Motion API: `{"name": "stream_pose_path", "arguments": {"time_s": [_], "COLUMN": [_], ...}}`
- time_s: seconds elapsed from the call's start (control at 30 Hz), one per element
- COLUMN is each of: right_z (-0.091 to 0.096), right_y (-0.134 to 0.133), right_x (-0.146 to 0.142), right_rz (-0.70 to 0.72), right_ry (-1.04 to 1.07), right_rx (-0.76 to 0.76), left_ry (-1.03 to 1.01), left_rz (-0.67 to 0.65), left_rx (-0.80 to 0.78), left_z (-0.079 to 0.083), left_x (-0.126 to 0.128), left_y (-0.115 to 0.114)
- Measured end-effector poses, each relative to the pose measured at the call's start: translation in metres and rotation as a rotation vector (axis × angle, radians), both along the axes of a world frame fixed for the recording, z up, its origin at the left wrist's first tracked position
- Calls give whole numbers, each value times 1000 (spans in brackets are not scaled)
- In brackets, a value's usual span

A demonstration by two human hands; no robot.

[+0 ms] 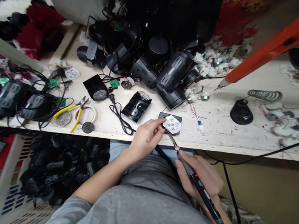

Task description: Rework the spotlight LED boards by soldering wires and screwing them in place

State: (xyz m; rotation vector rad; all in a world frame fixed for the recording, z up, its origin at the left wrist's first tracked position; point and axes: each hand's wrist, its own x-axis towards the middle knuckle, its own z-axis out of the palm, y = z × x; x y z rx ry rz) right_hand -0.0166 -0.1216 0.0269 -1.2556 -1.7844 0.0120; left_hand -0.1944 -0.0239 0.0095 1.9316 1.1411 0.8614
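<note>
My left hand (145, 138) seems to pinch the light, fragile LED board (172, 124) at its edge; my right hand (199, 174) grips a soldering iron (200, 183).

From here, the left hand (145, 138) hides the near edge of the white LED board (173, 124), and the tip of the soldering iron (205, 192) is too small to make out against it. At 1 o'clock, the top edge cuts off the orange power screwdriver (286, 39). At 12 o'clock, it cuts off the black lamp housings (163, 26). At 10 o'clock, the markings on the green circuit board (114, 83) are too small for me to read.
</note>
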Motion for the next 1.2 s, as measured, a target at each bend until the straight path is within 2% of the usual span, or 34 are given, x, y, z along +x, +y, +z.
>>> {"name": "stream_pose_path", "arguments": {"time_s": [0.33, 0.47, 1.2], "right_z": [-8, -6, -9], "right_y": [-1, 0, 2], "right_x": [-1, -1, -1], "right_rz": [-45, -35, -14], "right_ry": [-2, -28, -44], "right_rx": [21, 10, 0], "left_ry": [-61, -64, -75], "left_rz": [3, 8, 29], "left_rx": [-73, -91, -59], "left_z": [-3, -3, -5], "left_x": [0, 1, 1], "left_y": [0, 0, -1]}}
